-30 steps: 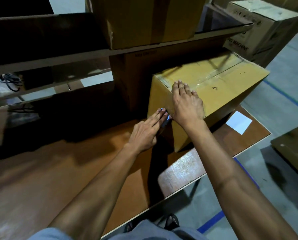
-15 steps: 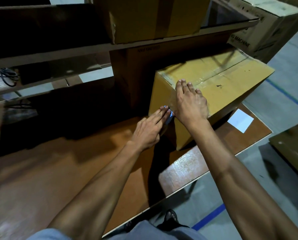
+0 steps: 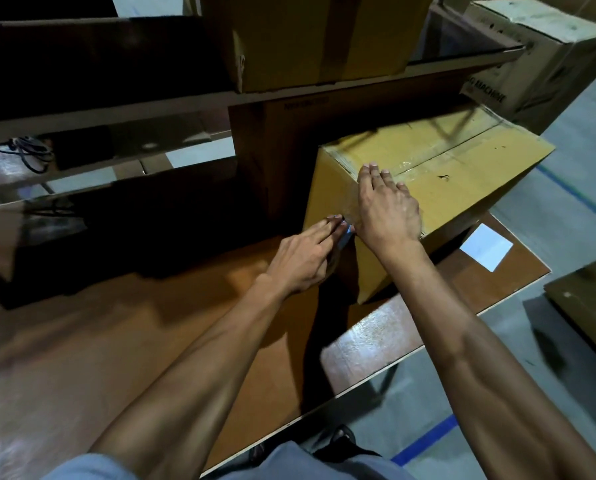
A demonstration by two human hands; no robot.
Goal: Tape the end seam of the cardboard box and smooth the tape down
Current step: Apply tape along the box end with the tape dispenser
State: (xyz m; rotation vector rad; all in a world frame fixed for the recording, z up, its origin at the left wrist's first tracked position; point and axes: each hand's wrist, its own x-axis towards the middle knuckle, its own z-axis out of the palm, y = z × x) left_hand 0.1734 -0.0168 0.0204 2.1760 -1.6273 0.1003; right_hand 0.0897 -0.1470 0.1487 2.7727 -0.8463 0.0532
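Observation:
A yellow cardboard box (image 3: pixel 463 188) stands on the brown table (image 3: pixel 116 341), with clear tape (image 3: pixel 438 157) running along its top seam and over the near end. My right hand (image 3: pixel 386 213) lies flat over the top near edge, fingers together, pressing on the tape. My left hand (image 3: pixel 307 261) reaches to the end face just below it, fingers straight, holding a small blue-grey tool (image 3: pixel 345 236) against the box. Most of the tool is hidden under my fingers.
A shelf behind the box carries another yellow carton (image 3: pixel 317 39). A printed carton (image 3: pixel 532 53) stands at the far right. A white paper (image 3: pixel 485 251) lies on the table's right corner. Cables (image 3: pixel 30 154) sit on the left shelf. A brown box (image 3: pixel 587 306) is on the floor right.
The view has shifted slightly. Both hands stay in the same places on the box's near end, with the right hand still flat on the tape.

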